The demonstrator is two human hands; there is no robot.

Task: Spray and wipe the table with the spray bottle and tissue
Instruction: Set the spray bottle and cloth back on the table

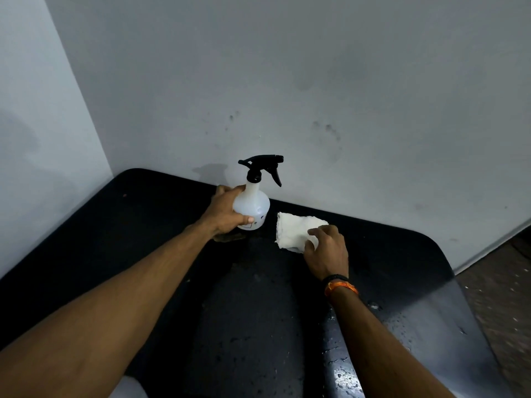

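Note:
A white spray bottle (254, 203) with a black trigger head stands upright at the far edge of the black table (120, 225), close to the wall. My left hand (225, 212) is wrapped around the bottle's body from the left. To the right of the bottle lies a crumpled white tissue (296, 229) on the table. My right hand (327, 252) rests on the tissue's near right corner, fingers curled onto it. Water droplets glisten on the table surface at the near right.
A grey wall (316, 96) rises directly behind the table, and a second wall closes the left side. The table's rounded right corner (431, 239) borders a strip of brown floor (500, 297). An orange and black band sits on my right wrist.

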